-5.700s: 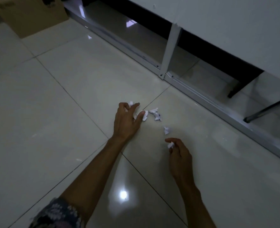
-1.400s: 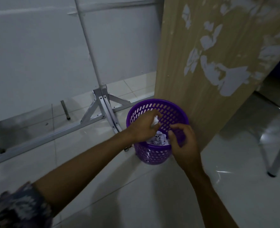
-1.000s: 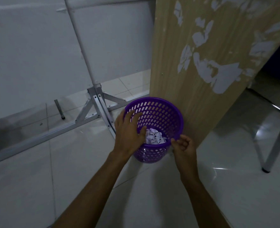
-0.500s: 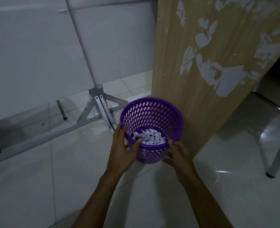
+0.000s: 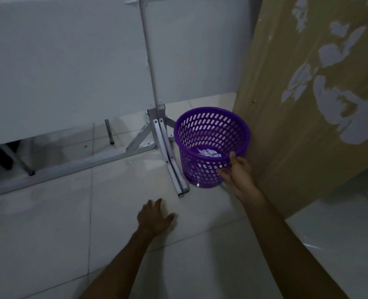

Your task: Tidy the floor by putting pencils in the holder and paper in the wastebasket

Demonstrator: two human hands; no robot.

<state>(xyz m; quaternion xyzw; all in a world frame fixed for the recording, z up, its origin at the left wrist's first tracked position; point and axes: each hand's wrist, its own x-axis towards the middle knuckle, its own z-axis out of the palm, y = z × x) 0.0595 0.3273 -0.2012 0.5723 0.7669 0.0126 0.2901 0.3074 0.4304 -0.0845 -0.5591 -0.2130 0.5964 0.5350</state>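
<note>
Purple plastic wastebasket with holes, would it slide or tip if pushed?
Probably light: the purple perforated plastic wastebasket holds only a few crumpled paper scraps. It should slide readily on the glossy floor tiles. Pushed near the rim, where the right hand grips it, it might tip.

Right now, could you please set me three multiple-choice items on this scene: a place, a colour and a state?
1. The purple perforated plastic wastebasket stands: A) beside the peeling wooden panel; B) on a chair; C) inside a box.
2. The crumpled paper inside it is: A) yellow; B) white; C) red.
3. The left hand is: A) gripping a pencil; B) clenched; C) open, fingers spread.
Answers: A, it stands by the panel; B, white scraps lie at its bottom; C, its fingers hold nothing.
</note>
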